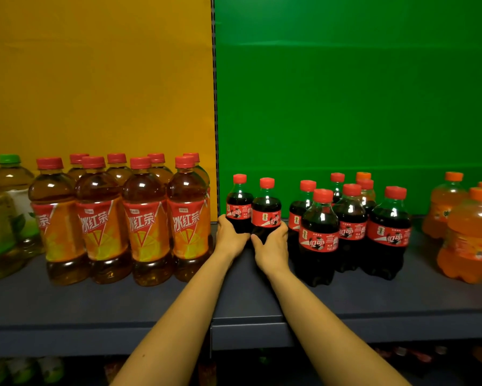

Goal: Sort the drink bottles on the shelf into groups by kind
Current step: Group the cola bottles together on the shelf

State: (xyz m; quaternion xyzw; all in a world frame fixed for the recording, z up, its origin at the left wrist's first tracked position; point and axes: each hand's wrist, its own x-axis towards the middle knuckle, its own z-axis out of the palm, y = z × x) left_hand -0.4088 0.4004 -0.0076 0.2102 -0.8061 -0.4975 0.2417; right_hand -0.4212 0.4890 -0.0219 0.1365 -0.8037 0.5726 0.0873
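On the shelf (pixel 94 307), beside the cola cluster (pixel 352 227), the left grip (pixel 230 236) clasps the left cola bottle (pixel 239 208) low and the right grip (pixel 271 246) the right cola bottle (pixel 266 215) — full, stiff, probably slick and weighty, best held at the waist below the label.

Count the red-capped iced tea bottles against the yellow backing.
8 iced tea bottles: four in the front row, four directly behind showing mostly caps and shoulders; more may be hidden behind.
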